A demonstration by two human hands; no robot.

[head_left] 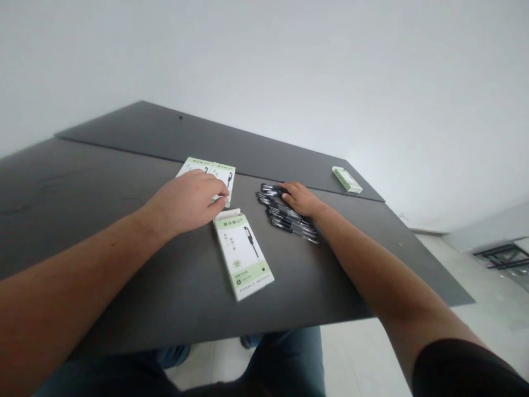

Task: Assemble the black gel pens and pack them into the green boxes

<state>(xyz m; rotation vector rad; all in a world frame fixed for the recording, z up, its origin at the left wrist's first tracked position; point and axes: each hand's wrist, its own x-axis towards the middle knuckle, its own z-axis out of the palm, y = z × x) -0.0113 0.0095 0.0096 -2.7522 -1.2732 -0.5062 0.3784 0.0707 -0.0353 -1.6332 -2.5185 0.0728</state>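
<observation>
My left hand [188, 201] hovers over two white-and-green pen boxes [229, 175] lying side by side, partly covering them. Its thumb and fingers are bent but apart, with nothing visible between them. Just below its fingertips, another pen box [246, 251] lies flat, its flap end raised toward the hand. To the right, a loose bunch of clear pens with black grips [289, 220] rests on the table. My right hand [300, 198] has its thumb and fingers closed around the ends of the upper pens; how many it grips is hidden.
A further pen box [347, 180] lies at the back right of the dark grey table [185, 298]. A seam crosses the tabletop behind the pens, and a small black bit [181, 117] sits at the far left. A white wall [264, 71] rises behind the table.
</observation>
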